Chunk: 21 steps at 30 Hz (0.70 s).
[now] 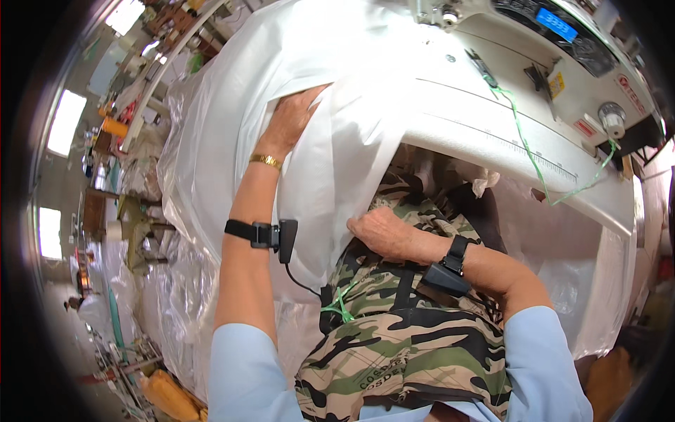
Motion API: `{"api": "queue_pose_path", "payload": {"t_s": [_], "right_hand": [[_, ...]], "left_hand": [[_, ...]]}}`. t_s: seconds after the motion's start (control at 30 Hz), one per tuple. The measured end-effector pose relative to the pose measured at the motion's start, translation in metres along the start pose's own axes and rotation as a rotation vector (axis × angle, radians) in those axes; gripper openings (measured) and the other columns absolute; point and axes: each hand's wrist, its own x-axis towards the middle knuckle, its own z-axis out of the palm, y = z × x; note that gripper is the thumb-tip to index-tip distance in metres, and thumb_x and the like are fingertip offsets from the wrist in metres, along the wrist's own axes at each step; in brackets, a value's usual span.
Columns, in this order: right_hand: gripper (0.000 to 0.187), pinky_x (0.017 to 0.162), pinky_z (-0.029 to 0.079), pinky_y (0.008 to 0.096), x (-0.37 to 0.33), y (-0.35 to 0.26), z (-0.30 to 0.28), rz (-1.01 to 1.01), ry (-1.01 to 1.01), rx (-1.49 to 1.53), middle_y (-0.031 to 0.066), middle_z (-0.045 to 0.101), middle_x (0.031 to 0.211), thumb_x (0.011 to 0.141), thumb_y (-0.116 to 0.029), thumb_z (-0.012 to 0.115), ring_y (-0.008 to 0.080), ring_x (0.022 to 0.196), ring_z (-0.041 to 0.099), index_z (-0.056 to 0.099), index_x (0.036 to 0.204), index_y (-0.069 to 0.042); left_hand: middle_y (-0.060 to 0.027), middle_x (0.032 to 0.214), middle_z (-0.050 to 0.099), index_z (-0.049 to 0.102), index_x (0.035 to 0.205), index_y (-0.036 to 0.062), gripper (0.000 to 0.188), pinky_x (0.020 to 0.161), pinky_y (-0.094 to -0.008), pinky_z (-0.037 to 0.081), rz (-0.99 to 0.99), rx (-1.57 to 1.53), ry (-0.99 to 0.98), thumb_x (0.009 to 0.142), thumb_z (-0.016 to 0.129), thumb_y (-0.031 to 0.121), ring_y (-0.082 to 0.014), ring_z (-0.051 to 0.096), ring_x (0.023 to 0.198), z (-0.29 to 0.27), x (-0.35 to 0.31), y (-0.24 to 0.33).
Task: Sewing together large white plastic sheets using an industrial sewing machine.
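Observation:
A wide sheet of smooth white fabric (309, 162) drapes over the sewing machine's bed and hangs down toward my lap. My left hand (292, 121) reaches in at a fold of it; the fingertips disappear under the cloth, so their grip is hidden. Lower and to the right, above my lap, my right hand (383, 233) is closed with its fingers curled at the fabric's hanging edge. The white sewing machine (478, 119) stands in front of me, its needle area (439, 14) at the top, washed out by bright light.
Green thread (524, 133) trails across the machine bed from a small black tool (481, 67) to a round knob (612, 119). A control panel (555, 28) glows blue. Clear plastic sheeting (179, 281) hangs at left. A camouflage apron (415, 344) covers my lap.

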Motion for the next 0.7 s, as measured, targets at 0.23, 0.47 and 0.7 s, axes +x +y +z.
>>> {"api": "queue_pose_path", "payload": {"t_s": [0.23, 0.47, 0.7], "right_hand": [[0.01, 0.062, 0.046, 0.0384, -0.076, -0.045, -0.203, -0.196, 0.633, 0.242, 0.0054, 0.055, 0.069, 0.085, -0.011, 0.068, 0.0276, 0.063, 0.057, 0.059, 0.084, -0.007], [0.016, 0.066, 0.048, 0.0493, -0.215, -0.004, -0.112, 0.807, -0.186, 0.051, 0.0186, 0.065, 0.073, 0.088, -0.024, 0.065, 0.0406, 0.074, 0.064, 0.064, 0.084, -0.009], [0.034, 0.083, 0.053, 0.0454, -0.117, -0.013, -0.119, 0.469, 0.079, 0.453, 0.0233, 0.07, 0.102, 0.097, -0.029, 0.057, 0.0387, 0.094, 0.067, 0.067, 0.116, -0.003]], "left_hand": [[-0.0188, 0.131, 0.063, 0.059, 0.135, 0.0042, 0.051, 0.111, -0.0405, 0.042, -0.082, -0.148, -0.071, 0.098, 0.057, 0.04, -0.0323, 0.056, 0.127, -0.005, -0.017, -0.011], [-0.0212, 0.132, 0.062, 0.059, 0.135, 0.001, 0.081, 0.11, -0.0398, 0.042, -0.183, -0.192, -0.128, 0.091, 0.053, 0.069, -0.035, 0.055, 0.128, -0.013, -0.008, 0.017], [-0.0259, 0.145, 0.049, 0.055, 0.134, -0.0074, 0.07, 0.113, -0.0445, 0.034, -0.088, 0.016, -0.022, 0.091, 0.069, 0.045, -0.0364, 0.046, 0.136, -0.01, -0.028, 0.095]]}}
